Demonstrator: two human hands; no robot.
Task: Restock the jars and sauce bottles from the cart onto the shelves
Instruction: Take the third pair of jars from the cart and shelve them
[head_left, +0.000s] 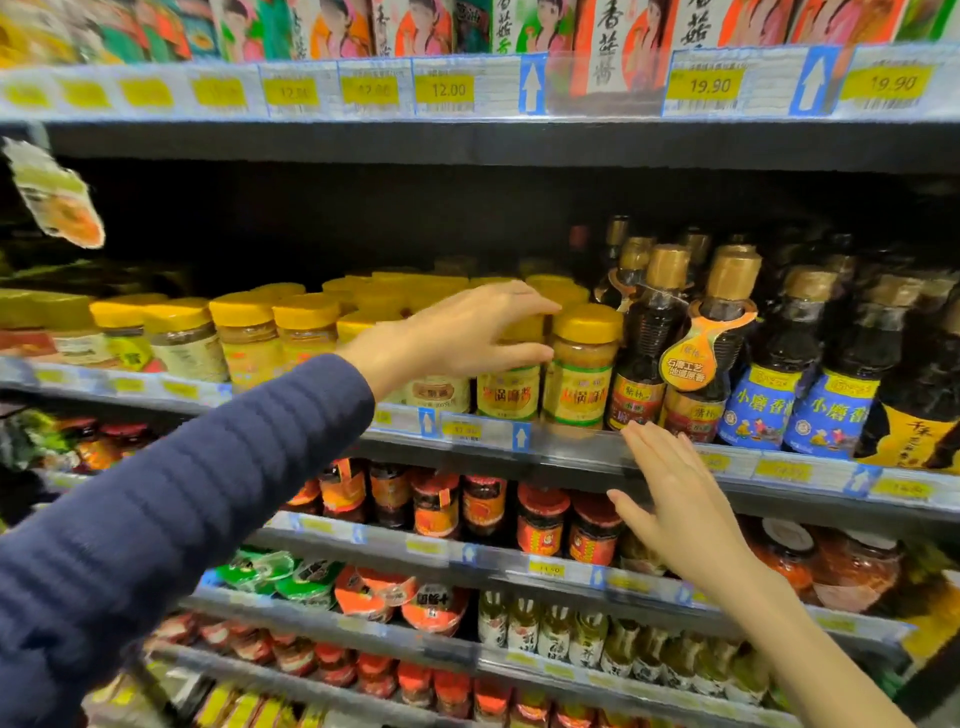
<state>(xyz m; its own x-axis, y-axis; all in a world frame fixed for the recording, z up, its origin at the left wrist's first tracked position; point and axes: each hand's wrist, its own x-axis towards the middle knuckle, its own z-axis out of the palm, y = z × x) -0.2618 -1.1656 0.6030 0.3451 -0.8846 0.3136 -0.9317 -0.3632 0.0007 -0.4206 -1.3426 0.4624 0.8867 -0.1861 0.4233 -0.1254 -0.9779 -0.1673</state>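
Observation:
My left hand (457, 332), in a dark blue sleeve, wraps around the top of a yellow-lidded jar (509, 392) standing at the front of the middle shelf (582, 452). Another yellow-lidded jar (582, 369) of pale paste stands just right of it. More yellow-lidded jars (244, 338) fill the row to the left. My right hand (675, 499) hovers flat with fingers spread, just below and in front of the shelf edge, holding nothing. Dark sauce bottles (717, 343) with gold caps stand to the right of the jars.
Blue-labelled dark bottles (831, 410) crowd the right end of the same shelf. Red-lidded chili jars (540, 525) line the shelf below, with packets and small bottles (550, 629) lower down. Boxed goods (613, 47) and price tags (447, 88) run along the top shelf. The cart is out of view.

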